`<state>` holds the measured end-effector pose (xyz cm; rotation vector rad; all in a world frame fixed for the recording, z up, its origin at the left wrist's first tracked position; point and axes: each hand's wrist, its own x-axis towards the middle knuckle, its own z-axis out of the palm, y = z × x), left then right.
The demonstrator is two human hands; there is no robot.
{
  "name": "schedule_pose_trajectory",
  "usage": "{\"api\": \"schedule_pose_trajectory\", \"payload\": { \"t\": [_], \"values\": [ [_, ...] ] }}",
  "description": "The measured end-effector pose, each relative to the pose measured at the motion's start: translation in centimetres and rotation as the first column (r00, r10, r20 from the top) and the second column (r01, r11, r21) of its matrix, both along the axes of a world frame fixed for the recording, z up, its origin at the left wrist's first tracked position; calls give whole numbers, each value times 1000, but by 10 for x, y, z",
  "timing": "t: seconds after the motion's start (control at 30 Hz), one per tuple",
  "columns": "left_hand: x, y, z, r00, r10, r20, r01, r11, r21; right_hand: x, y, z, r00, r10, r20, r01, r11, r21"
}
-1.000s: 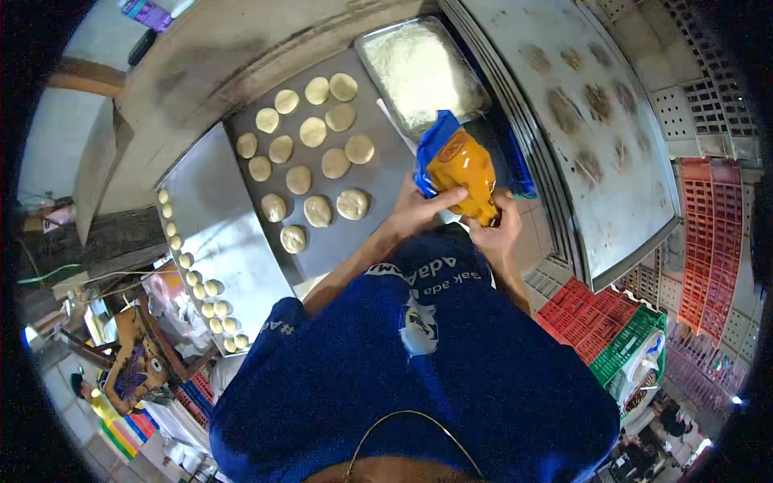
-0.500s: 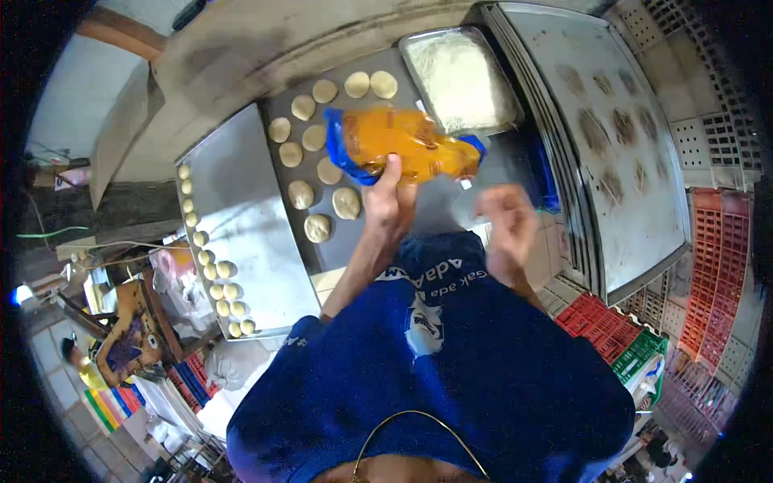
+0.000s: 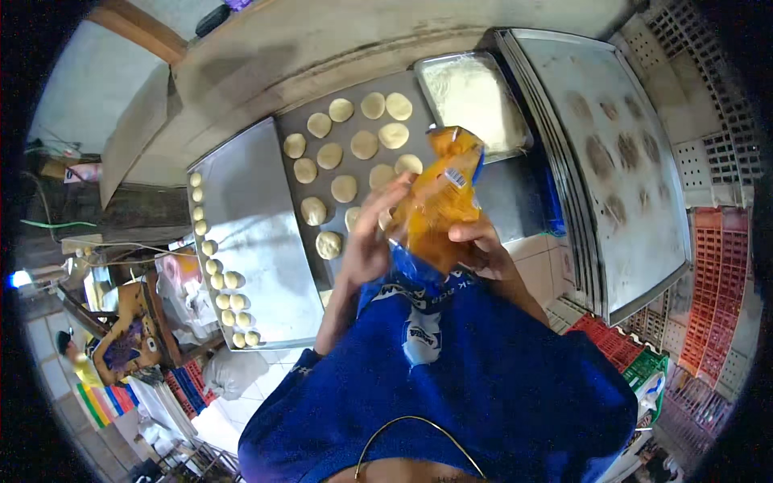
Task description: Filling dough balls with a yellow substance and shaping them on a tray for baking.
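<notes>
A soft orange plastic bag with blue ends is upright between my two hands, close in front of my chest. My left hand presses its fingers along the left side of the bag. From the right, my right hand grips the bag low down, thumb across its face. What the bag contains cannot be made out. Behind it, flattened dough rounds lie in rows on a dark tray, and the bag and left hand cover some of them.
On the left, a shiny metal tray carries small dough balls along its left edge. A pan of pale powder stands at the back. Stacked metal trays, the top one stained, are at right, beside red crates.
The bag has turned from lying sideways to upright and come nearer my chest. My right hand, free before, has taken hold of it; my left hand has shifted to its left side.
</notes>
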<state>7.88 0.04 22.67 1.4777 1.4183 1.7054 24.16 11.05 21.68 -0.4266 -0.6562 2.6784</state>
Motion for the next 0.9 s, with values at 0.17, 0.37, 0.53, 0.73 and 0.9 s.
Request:
{"api": "schedule_pose_trajectory", "payload": {
  "t": [0.17,0.37,0.53,0.73,0.9],
  "values": [
    [-31,-21,-4,887,160,433,-103,983,-152,-18,18,-14,997,29,74,-51,948,314],
    [0,-12,18,914,127,385,44,913,-406,-34,17,-38,996,78,54,-94,766,636],
    [7,-18,22,872,176,457,88,861,-500,-28,5,-63,980,124,155,-192,781,594],
    [7,-14,-3,990,100,104,-73,969,-238,-11,-4,-135,953,51,298,-276,549,789],
    [-7,-30,-18,964,259,55,-222,906,-360,-30,47,-25,905,319,281,-425,669,610]
  ]
}}
